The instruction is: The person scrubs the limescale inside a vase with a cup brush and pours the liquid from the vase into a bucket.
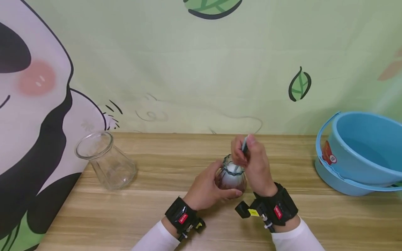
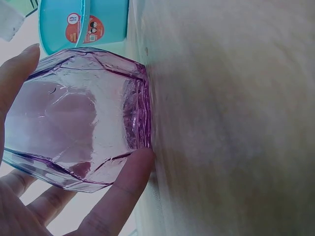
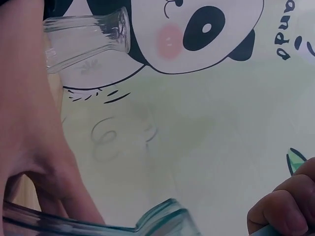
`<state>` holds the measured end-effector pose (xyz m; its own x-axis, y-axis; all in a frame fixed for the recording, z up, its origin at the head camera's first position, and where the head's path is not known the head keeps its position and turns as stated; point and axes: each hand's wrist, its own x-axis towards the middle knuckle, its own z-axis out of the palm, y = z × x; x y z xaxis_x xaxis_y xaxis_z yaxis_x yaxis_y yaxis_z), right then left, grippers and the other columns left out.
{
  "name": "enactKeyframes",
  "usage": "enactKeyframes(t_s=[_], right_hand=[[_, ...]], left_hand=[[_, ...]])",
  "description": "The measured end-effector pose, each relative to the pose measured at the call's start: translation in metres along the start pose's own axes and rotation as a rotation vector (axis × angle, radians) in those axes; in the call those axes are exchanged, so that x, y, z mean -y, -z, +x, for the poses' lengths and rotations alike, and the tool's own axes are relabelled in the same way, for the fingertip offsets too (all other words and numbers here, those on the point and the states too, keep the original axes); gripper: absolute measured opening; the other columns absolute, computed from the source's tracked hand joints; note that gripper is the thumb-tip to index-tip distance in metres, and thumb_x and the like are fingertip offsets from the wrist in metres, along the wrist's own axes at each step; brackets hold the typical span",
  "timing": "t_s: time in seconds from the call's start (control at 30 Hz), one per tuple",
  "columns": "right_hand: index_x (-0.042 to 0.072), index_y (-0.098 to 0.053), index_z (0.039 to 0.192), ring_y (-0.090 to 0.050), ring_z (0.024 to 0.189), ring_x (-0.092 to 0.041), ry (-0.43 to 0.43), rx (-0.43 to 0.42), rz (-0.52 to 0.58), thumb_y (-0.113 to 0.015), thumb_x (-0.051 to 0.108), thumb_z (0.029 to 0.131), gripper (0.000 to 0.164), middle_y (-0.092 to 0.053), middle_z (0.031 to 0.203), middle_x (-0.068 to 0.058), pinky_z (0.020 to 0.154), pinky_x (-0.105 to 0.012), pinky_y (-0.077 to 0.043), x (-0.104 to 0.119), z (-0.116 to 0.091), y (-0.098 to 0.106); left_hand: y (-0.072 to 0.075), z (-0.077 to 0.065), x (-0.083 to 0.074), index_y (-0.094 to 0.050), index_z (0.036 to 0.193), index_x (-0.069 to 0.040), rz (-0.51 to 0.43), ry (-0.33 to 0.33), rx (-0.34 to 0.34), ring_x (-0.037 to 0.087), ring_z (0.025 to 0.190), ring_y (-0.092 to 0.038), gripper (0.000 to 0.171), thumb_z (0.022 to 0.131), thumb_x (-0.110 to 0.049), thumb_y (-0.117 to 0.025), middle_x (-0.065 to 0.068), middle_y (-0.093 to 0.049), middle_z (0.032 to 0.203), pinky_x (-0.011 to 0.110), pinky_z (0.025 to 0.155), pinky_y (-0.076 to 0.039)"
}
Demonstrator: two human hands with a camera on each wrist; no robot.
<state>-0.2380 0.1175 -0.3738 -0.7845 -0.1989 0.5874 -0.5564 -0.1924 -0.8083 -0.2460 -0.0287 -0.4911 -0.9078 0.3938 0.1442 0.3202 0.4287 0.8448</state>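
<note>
The wood-grain bench [image 1: 119,219] carried everything in reach. The blue bucket [image 1: 350,157] sat at about three o'clock from the hands, and the clear glass jar [image 1: 114,167] stood at nine o'clock, both well apart from the work. The faceted glass vase [image 1: 230,179], purple toward its foot and blue-green at its wavy rim, stood near six o'clock of the head view, upright on the bench between the hands; something whitish showed inside it.

The step in hand looked to be stirring or scooping in the vase. The next move seemed to call for the left hand to brace the glass while the right worked the tool without knocking the rim.

The left hand [image 1: 205,188] came in from eight o'clock, its grip curled round the vase, with thumb and fingers apart by the width of the body. The right hand [image 1: 257,165], at two o'clock over the mouth, had its grip closed tightly, pinching the pale-blue rod [image 1: 244,144]; the rod's lower end, partly hidden, appeared to reach into the vase.
</note>
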Motion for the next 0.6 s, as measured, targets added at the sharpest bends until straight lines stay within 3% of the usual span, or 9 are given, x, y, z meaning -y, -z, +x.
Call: enactKeyframes(t_s=[0.37,0.6], right_hand=[[0.003,-0.032,0.064,-0.025,0.047,-0.022,-0.092,0.017,-0.083,-0.023,0.039,0.105,0.055,-0.026,0.056,-0.005,0.042,-0.035,-0.019,-0.016,-0.002,0.003],[0.003,-0.031,0.064,-0.025,0.046,-0.023,-0.105,0.033,-0.098,-0.022,0.037,0.105,0.054,-0.026,0.055,-0.006,0.041,-0.035,-0.019,-0.019,-0.001,0.004]], left_hand=[[0.000,-0.002,0.000,-0.046,0.125,-0.039,0.017,0.017,0.007,0.008,0.093,-0.055,0.074,0.064,-0.064,-0.080,-0.013,-0.057,0.110,0.036,0.076,-0.051],[0.001,-0.001,0.001,-0.045,0.126,-0.038,0.030,0.004,0.008,0.007,0.092,-0.055,0.075,0.065,-0.065,-0.079,-0.013,-0.057,0.110,0.035,0.076,-0.051]])
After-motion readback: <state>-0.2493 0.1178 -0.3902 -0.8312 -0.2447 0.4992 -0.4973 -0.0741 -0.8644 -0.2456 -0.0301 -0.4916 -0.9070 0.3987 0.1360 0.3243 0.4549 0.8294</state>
